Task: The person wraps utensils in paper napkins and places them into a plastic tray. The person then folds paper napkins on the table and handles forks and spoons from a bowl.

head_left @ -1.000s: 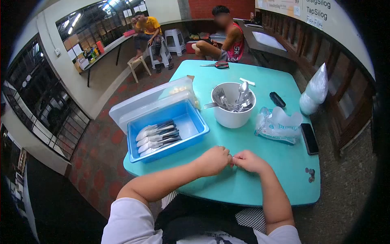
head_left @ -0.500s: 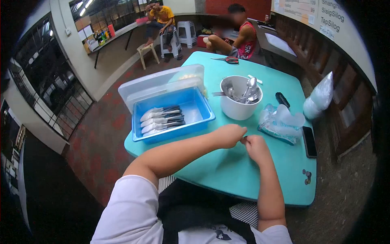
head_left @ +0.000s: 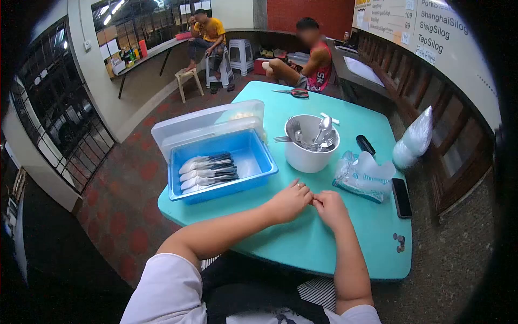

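Wrapped cutlery (head_left: 195, 175) already in tray (head_left: 224, 195); loose cutlery (head_left: 324, 129) left in bucket (head_left: 308, 161). Left hand (head_left: 291, 203), right hand (head_left: 331, 208) meet, fingers curled; pinched item hidden.

Spoon (head_left: 325, 123) shiny mtl; tray (head_left: 237, 187) smooth plast.; tabletop (head_left: 372, 237) semi-matt.

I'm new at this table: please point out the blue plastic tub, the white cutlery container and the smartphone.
Blue plastic tub (head_left: 232, 189), head view: its front wall.
White cutlery container (head_left: 308, 161), head view: its outer wall.
Smartphone (head_left: 402, 198), head view: its dark upper face.
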### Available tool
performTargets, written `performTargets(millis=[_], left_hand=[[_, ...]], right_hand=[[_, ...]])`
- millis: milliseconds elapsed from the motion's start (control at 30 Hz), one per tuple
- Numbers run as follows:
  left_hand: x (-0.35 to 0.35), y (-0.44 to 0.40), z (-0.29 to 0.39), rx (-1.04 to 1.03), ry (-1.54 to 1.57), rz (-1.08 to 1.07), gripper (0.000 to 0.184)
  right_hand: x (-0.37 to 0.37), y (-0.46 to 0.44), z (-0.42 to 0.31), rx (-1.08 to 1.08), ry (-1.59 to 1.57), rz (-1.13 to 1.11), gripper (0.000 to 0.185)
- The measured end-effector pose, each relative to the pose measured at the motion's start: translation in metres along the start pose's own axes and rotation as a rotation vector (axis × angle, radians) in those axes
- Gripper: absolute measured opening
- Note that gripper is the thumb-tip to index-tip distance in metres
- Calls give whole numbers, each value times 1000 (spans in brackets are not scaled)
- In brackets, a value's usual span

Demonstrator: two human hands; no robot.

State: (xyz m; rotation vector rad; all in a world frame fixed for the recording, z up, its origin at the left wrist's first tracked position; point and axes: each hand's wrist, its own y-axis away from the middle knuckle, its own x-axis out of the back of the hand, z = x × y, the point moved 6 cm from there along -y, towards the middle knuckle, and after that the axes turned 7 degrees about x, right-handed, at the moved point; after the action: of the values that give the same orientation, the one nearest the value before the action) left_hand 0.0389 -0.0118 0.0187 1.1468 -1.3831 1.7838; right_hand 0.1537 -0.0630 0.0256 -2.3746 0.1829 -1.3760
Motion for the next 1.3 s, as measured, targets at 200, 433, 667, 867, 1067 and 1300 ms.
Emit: performTargets(millis=[200,433,667,867,1067,1300], left_hand=[[9,-6,-5,30,36,-38,14],[12,15,-3,-76,-80,20,13],[10,4,-11,-20,94,266,15],[1,-26,-28,156,385,-55,13],[-13,-19,-27,40,349,66,14],[-16,-16,-23,100,367,50,17]], right_hand=[[-9,3,1,-34,90,14,13],[-32,6,8,-291,-208,-109,18],[1,0,-21,-15,225,192,12],[1,-2,-16,-67,327,209,13],[-25,7,38,-320,-285,133,20],[-19,13,44,-367,-417,17,20]])
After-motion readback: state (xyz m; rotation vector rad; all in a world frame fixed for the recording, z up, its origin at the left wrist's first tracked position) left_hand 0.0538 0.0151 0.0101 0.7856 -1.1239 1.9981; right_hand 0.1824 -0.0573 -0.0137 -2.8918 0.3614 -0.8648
